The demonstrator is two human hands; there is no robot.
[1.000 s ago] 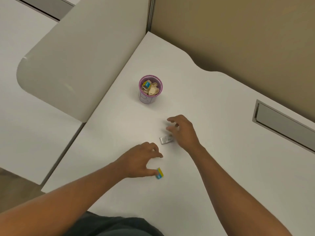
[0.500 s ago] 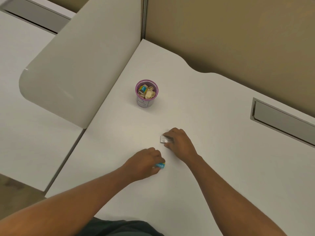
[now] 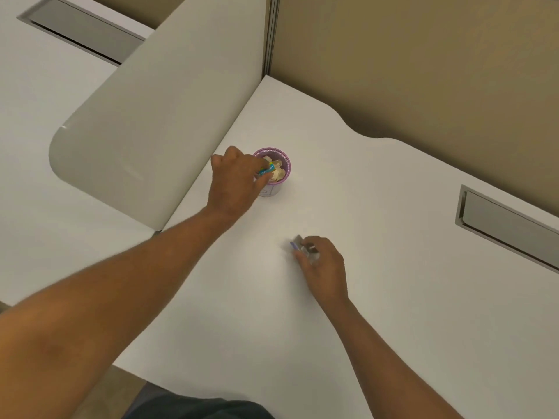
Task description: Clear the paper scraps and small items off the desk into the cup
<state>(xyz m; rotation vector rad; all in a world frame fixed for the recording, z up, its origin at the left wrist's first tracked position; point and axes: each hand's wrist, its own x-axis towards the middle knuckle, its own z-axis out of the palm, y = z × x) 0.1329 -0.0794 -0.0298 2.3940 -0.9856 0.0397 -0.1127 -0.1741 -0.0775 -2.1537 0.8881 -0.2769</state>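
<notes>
A purple-rimmed cup [image 3: 279, 158] stands on the white desk [image 3: 378, 267], filled with crumpled paper scraps [image 3: 277, 173]. My left hand [image 3: 234, 179] is at the cup's left rim, pinching a small blue and yellow item [image 3: 266, 170] over the opening. Nearer to me, my right hand [image 3: 323, 266] is closed on a small silver item [image 3: 298, 244] with a blue edge, held just above the desk.
A rounded grey divider panel [image 3: 145, 116] rises to the left of the cup. A tan partition wall [image 3: 423, 55] runs behind the desk. A recessed grey cable slot [image 3: 508, 225] lies at the right. The desk's front edge is by my body.
My left hand picked up the blue and yellow item from the desk and carried it up to the cup. My right hand closed on the silver item and lifted it slightly.
</notes>
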